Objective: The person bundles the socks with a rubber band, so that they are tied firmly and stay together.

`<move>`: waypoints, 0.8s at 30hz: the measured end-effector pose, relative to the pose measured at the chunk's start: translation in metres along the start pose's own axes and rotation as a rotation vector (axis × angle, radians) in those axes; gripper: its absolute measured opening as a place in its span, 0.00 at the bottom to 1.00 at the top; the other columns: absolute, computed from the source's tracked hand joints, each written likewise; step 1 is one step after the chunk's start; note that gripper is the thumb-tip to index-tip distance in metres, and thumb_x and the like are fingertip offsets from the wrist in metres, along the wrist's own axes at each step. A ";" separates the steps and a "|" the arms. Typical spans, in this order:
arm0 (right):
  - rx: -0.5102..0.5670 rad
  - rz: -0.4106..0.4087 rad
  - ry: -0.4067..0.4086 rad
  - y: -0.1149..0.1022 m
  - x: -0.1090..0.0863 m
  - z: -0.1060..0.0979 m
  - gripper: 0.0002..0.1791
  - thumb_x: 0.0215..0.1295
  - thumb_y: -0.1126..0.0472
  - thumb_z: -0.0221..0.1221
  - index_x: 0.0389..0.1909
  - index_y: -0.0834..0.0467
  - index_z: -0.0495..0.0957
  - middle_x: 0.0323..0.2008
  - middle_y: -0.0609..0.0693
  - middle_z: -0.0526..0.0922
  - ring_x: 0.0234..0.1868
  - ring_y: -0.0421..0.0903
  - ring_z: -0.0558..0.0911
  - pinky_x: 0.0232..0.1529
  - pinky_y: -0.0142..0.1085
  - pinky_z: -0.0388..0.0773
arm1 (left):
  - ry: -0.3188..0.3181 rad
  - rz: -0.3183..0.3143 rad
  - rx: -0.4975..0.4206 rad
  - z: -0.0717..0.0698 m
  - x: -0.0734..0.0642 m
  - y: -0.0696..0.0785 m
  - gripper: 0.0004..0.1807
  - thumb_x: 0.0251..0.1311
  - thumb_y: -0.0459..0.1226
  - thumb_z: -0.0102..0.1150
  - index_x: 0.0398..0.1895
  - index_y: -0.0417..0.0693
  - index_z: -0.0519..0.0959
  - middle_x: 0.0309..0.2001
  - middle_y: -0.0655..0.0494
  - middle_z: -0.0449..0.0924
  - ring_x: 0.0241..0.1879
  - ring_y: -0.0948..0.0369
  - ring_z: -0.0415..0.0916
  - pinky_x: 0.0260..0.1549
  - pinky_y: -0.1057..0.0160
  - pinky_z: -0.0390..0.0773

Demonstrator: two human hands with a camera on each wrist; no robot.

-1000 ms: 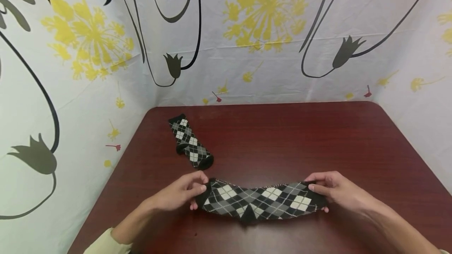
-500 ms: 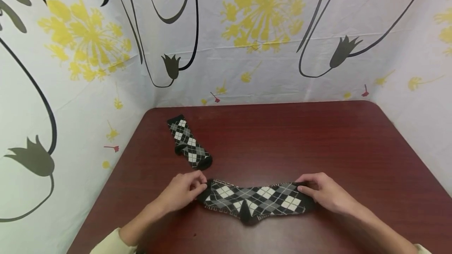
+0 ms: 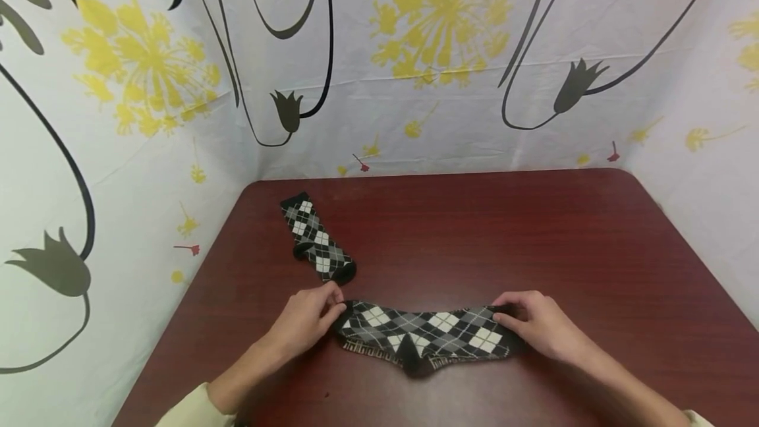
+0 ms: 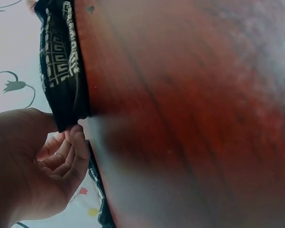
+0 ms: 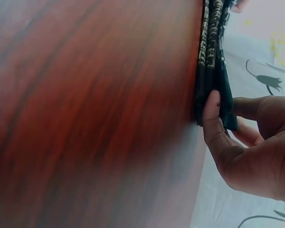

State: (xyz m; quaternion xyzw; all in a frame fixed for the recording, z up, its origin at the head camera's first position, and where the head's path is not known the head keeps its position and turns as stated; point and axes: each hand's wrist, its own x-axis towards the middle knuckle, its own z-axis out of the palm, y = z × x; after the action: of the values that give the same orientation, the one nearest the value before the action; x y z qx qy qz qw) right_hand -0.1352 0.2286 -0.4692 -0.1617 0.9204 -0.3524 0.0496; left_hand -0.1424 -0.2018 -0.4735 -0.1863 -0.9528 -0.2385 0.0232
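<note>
An argyle sock [image 3: 445, 323] in black, grey and white stretches sideways near the front of the table, its black heel toward the person. Beneath its front edge shows a dark layer [image 4: 59, 50] with a pale Greek-key pattern, seen plainly in the left wrist view. My left hand [image 3: 304, 318] pinches the black left end between thumb and fingers. At the opposite end my right hand [image 3: 542, 323] grips the other black tip. Stacked dark folds [image 5: 210, 57] run up from the right fingers in the right wrist view.
Another argyle sock [image 3: 317, 236] lies flat at the table's back left, its black toe close to the left hand. The dark red wooden table [image 3: 504, 236] meets patterned white cloth walls [image 3: 367, 104] at the back and sides.
The right hand has shifted left and the held sock has come lower, lying flatter over the table. More of the Greek-key layer shows along its front edge. The other sock stays put.
</note>
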 end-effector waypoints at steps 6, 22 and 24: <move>0.003 0.015 0.047 -0.001 -0.002 0.004 0.13 0.63 0.63 0.75 0.48 0.56 0.87 0.38 0.47 0.87 0.24 0.33 0.78 0.27 0.33 0.74 | 0.039 -0.044 -0.064 0.001 -0.001 0.001 0.10 0.67 0.38 0.74 0.35 0.59 0.79 0.26 0.74 0.76 0.24 0.75 0.73 0.30 0.66 0.77; 0.088 -0.008 0.079 0.011 0.009 -0.003 0.05 0.63 0.68 0.73 0.39 0.57 0.92 0.37 0.49 0.90 0.19 0.37 0.81 0.23 0.34 0.80 | 0.058 -0.069 -0.086 -0.004 0.000 -0.003 0.08 0.64 0.36 0.75 0.33 0.60 0.86 0.29 0.74 0.83 0.28 0.75 0.79 0.34 0.64 0.82; 0.089 0.010 0.068 0.012 0.010 -0.004 0.05 0.64 0.67 0.73 0.39 0.56 0.92 0.37 0.48 0.89 0.19 0.38 0.80 0.24 0.34 0.80 | 0.054 -0.066 -0.083 -0.003 0.000 -0.003 0.08 0.65 0.35 0.75 0.33 0.59 0.85 0.29 0.73 0.83 0.28 0.75 0.79 0.34 0.64 0.82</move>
State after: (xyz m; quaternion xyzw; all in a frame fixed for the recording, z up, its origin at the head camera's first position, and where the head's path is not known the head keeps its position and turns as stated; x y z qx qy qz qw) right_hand -0.1482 0.2357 -0.4739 -0.1426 0.9058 -0.3981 0.0273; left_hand -0.1437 -0.2061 -0.4722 -0.1493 -0.9468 -0.2833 0.0333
